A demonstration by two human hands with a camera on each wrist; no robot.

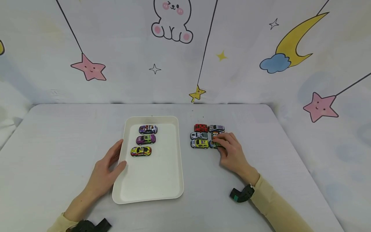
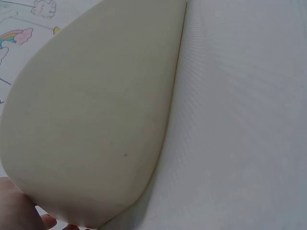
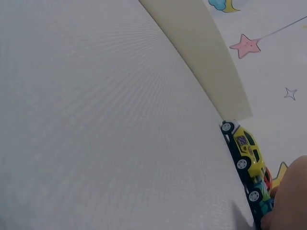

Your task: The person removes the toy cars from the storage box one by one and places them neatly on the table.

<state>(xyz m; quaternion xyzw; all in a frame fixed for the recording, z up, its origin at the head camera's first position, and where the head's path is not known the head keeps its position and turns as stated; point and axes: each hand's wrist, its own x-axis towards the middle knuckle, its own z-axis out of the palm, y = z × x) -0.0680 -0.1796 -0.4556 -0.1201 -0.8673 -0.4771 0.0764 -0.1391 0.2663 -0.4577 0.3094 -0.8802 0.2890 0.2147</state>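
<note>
A white tray (image 1: pixel 153 174) lies on the table with three toy cars in a column: a purple-and-white car (image 1: pixel 148 129), a purple-and-green car (image 1: pixel 146 139) and a yellow-and-red car (image 1: pixel 140 151). My left hand (image 1: pixel 102 175) holds its left rim, thumb over the edge and fingers along the outside. Right of the tray, my right hand (image 1: pixel 233 154) pinches a green-and-blue toy car (image 1: pixel 213 144), partly hidden by the fingers. It touches the yellow car (image 1: pixel 199 143) in the same cluster. An orange-and-white car (image 1: pixel 214 134) sits just behind, also partly covered.
The cluster also includes a red car (image 1: pixel 201 128), a silver car (image 1: pixel 216 128) and a white car (image 1: pixel 198 135). White cloth covers the table (image 1: pixel 208 199). Behind it rises a wall (image 1: pixel 124 48) printed with stars, a moon and an animal.
</note>
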